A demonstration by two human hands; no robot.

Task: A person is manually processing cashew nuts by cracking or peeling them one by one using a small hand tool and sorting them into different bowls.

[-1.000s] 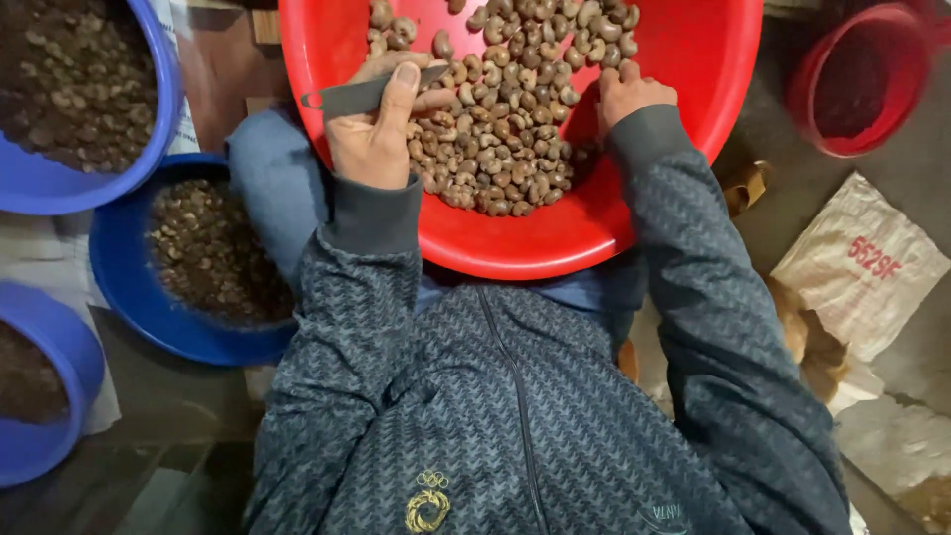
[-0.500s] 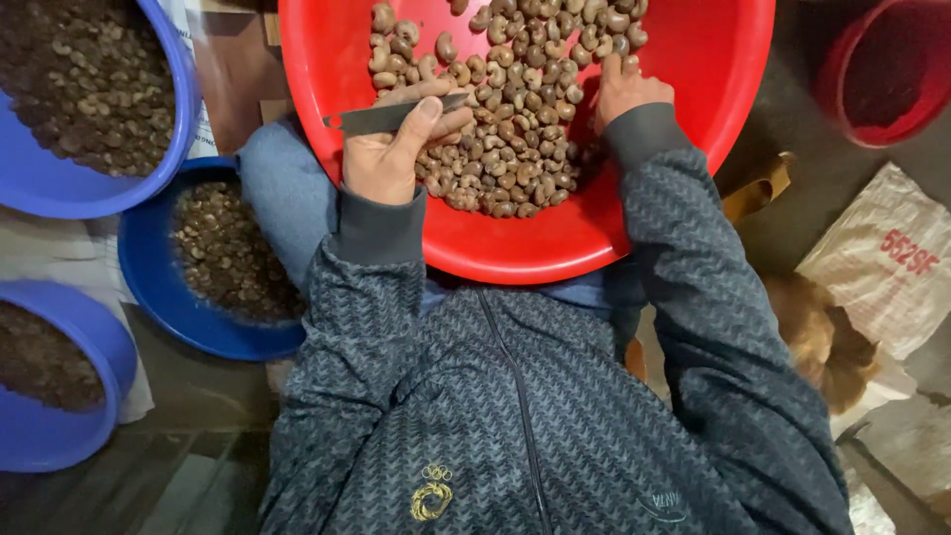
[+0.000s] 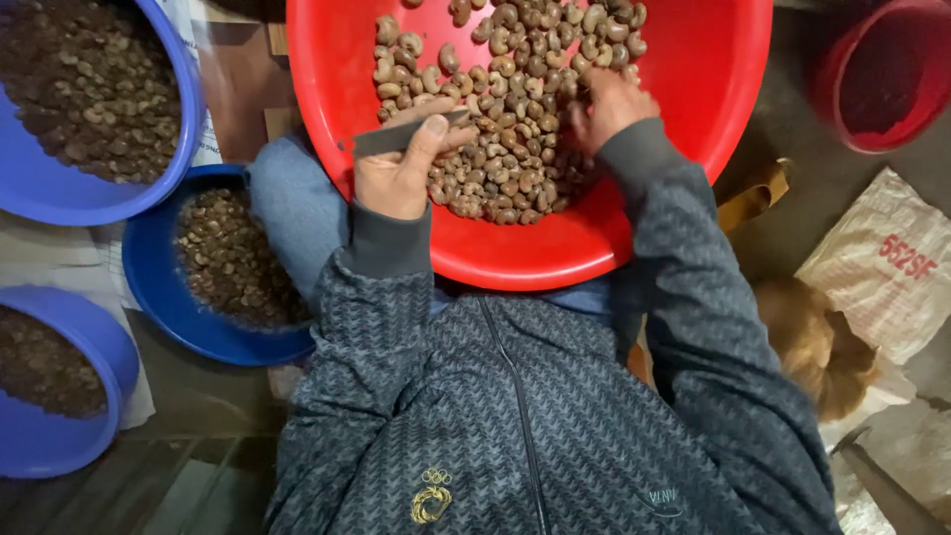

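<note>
A big red basin [image 3: 693,119] rests on my lap and holds a heap of brown cashew nuts [image 3: 505,109]. My left hand [image 3: 401,168] grips a small flat grey blade [image 3: 381,139] at the left edge of the heap, thumb pressed along its top. Over on the right side of the heap, my right hand [image 3: 606,104] lies with its fingers curled down among the nuts; whether it holds one is hidden. Both arms are in dark grey patterned sleeves.
Three blue basins of dark nut pieces stand at the left: one at top left [image 3: 99,198], one by my knee [image 3: 168,297], one at bottom left [image 3: 89,436]. A smaller red bucket [image 3: 842,99] sits top right, above a white sack [image 3: 882,267].
The view has shifted so the basin and hands sit lower in frame. My right hand has slid left into the nut heap. The left hand keeps hold of the blade.
</note>
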